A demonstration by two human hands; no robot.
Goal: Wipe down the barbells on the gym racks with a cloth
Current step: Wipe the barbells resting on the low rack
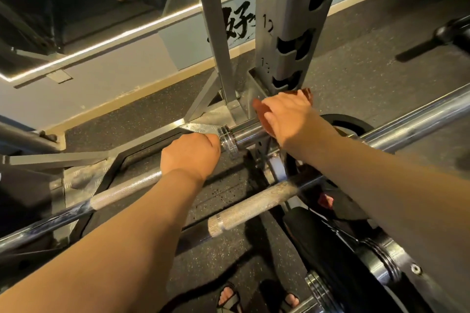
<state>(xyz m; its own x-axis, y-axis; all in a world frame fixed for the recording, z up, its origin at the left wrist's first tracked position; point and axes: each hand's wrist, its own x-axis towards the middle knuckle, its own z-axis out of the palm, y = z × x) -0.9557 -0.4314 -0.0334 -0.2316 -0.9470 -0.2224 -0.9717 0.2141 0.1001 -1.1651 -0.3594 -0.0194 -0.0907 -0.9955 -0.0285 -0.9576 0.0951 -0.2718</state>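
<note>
Rack upright point(284, 33) is standing just behind the barbell point(250, 132), w/ a black plate point(351, 124) showing past the R wrist and a 2nd bar point(254, 207) lying nearer. L hand point(189, 154) grip is wrapping the shaft beside the collar. R hand point(290, 115) grip is clutching the cloth point(260, 107) against the sleeve.

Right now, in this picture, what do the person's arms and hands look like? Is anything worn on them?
No sleeves are in view: the left forearm and the right forearm are bare up to the edge of the picture. The left hand and the right hand wear no gloves. I see no watch, bracelet or band on either wrist, and no ring on the fingers that show.
</note>
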